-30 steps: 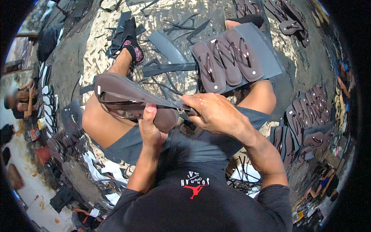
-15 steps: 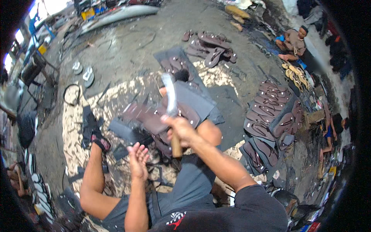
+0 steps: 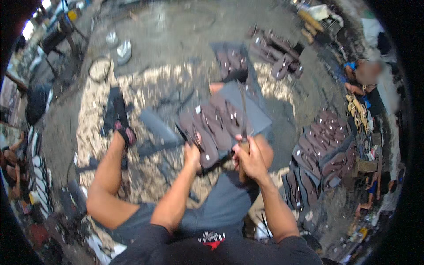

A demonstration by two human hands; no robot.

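My left hand [image 3: 191, 155] is closed on the near left edge of a brown sandal sheet [image 3: 216, 126], where several sandal shapes with small white marks lie side by side. In my right hand [image 3: 251, 158] is a curved-blade knife [image 3: 244, 110]; its wooden handle sits in the fist, and its narrow-looking blade points away from me over the sheet's right part. A flat grey board [image 3: 256, 108] lies beside and partly under the sheet. Motion blur hides whether the blade touches anything.
Stacked brown sandals [image 3: 324, 137] lie at the right, with another pile [image 3: 278, 53] farther off. Dark scraps cover a patterned mat [image 3: 150, 79] around my legs. Grey slippers [image 3: 124, 52] rest at the far left. Another person [image 3: 364, 77] sits at the far right.
My left hand has gone from open in the air to gripping the sandal sheet. The knife, blurred over the sheet before, now shows its blade nearly edge-on. The view has shifted.
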